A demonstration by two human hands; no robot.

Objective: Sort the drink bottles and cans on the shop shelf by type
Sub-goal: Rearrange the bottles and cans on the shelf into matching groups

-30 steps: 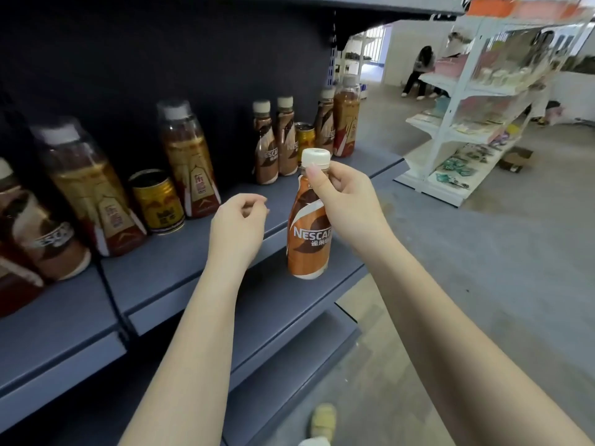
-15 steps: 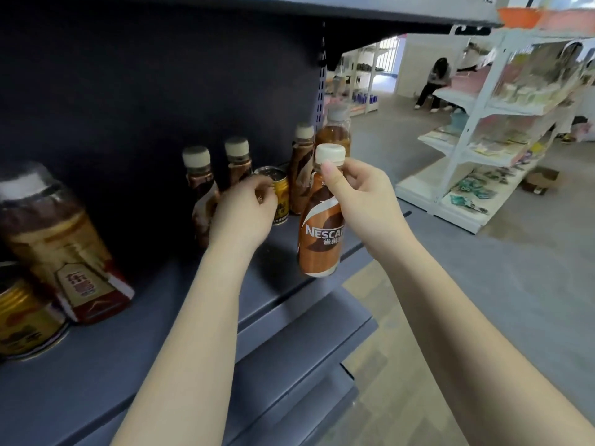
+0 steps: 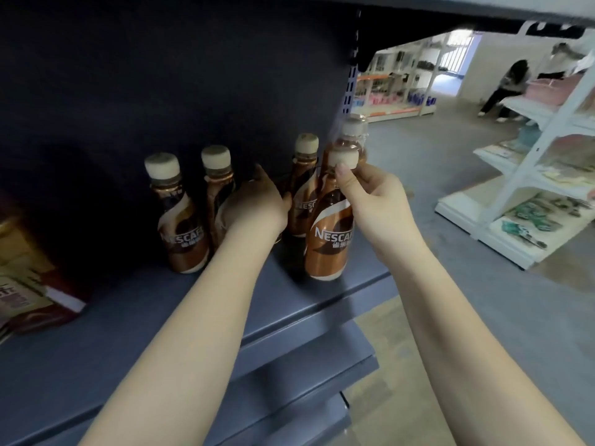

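Note:
My right hand (image 3: 376, 207) grips a brown Nescafe bottle (image 3: 328, 239) by its neck and white cap; its base is at the front of the blue-grey shelf (image 3: 154, 320). My left hand (image 3: 257, 204) is curled around a gold can standing between the Nescafe bottles; the hand hides the can. Two Nescafe bottles (image 3: 183, 233) (image 3: 216, 178) stand left of that hand, a third (image 3: 302, 194) stands right of it. A clear tea bottle (image 3: 352, 136) stands behind the held one.
A large tea bottle with a red and cream label (image 3: 29, 291) sits at the shelf's far left. Lower shelves (image 3: 306, 368) jut out below. A white rack (image 3: 547, 162) stands across the aisle, and a person (image 3: 508, 88) crouches far behind.
My left hand has reached further back and closed around the gold can, hiding it. My right hand has carried the Nescafe bottle in beside the other Nescafe bottles. The view has moved closer.

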